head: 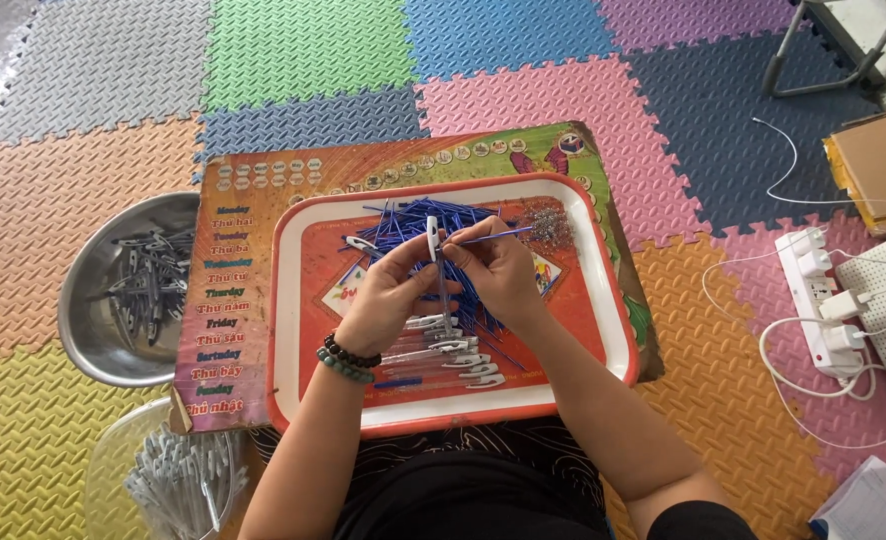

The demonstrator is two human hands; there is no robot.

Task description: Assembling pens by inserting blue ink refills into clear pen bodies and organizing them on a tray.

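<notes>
Here, left hand (pixel 395 283) gripping pen barrel (pixel 434 243), right hand (pixel 496 268) pinching refill (pixel 493 236)

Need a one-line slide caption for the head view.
Left hand holds a pen barrel while right hand holds a blue refill over a tray.

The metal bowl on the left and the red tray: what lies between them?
In the head view, between the metal bowl and the red tray lies the left strip of a printed board, which lies under the tray.
</notes>
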